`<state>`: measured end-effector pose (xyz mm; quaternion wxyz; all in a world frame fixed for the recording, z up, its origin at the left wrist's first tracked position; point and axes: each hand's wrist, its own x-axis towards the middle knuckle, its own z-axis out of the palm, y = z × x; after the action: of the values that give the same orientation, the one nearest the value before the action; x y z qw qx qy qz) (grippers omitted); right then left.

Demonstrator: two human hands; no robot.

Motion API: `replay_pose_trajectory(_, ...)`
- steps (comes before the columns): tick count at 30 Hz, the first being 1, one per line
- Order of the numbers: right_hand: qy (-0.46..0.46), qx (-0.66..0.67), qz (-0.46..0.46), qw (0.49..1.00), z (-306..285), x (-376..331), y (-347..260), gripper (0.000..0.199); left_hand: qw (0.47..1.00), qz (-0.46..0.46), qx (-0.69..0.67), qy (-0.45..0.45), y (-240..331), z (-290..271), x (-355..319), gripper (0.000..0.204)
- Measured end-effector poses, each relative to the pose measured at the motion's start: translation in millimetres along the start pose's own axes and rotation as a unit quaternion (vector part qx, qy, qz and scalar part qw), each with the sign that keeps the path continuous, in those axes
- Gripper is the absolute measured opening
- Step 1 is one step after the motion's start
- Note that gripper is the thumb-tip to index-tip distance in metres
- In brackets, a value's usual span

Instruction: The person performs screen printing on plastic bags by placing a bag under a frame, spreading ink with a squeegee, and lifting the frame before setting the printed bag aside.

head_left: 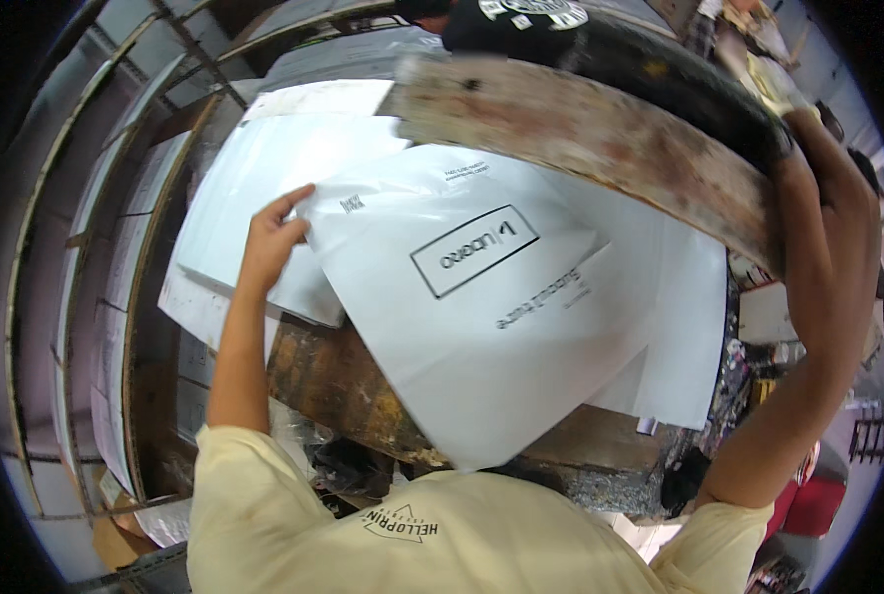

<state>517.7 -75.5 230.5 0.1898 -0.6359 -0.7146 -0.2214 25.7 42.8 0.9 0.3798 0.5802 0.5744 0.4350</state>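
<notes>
Pale yellow cloth lies nearest me: my own shirt (521, 540), with a dark emblem printed on the chest. Just beyond it, the lowest corner of a white plastic bag (382, 297) hangs out toward me over the brown, stained wood of the counter (338, 381). The bag lies slantwise in front of me, printed in black with a boxed design, smaller lettering and a little square code near its upper left corner.

My left grip (275, 238) is closed on that upper left edge, forefinger and thumb pinching it. My right grip (826, 198) is raised well apart from the left, closed on the right end of a wooden frame (600, 134); I cannot tell exactly how the fingers wrap it. The frame stands tilted above the far side of the bag, its worn plank facing me and a dark strip running behind.

To the right of the bag, a white board (689, 332) stretches out over the counter. Left of the bag, just behind my left grip, sits a stack of white sheets (254, 183). Off to the left rise tall metal racks (75, 238) with pale panels in them. Past the frame, a person in a black shirt (521, 30) is partly hidden.
</notes>
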Motion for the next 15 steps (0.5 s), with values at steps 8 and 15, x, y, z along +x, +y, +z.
replay_pose_trajectory(8,0.064,0.043,-0.033,0.996,4.4,-9.6,-17.2,0.039,0.941,-0.052,0.319,-0.096,-62.9,-142.1,159.2,0.075)
replay_pose_trajectory(15,0.07,0.084,0.041,0.993,2.7,-21.4,-32.8,0.048,0.905,0.218,0.364,-0.028,48.2,4.6,53.1,0.098)
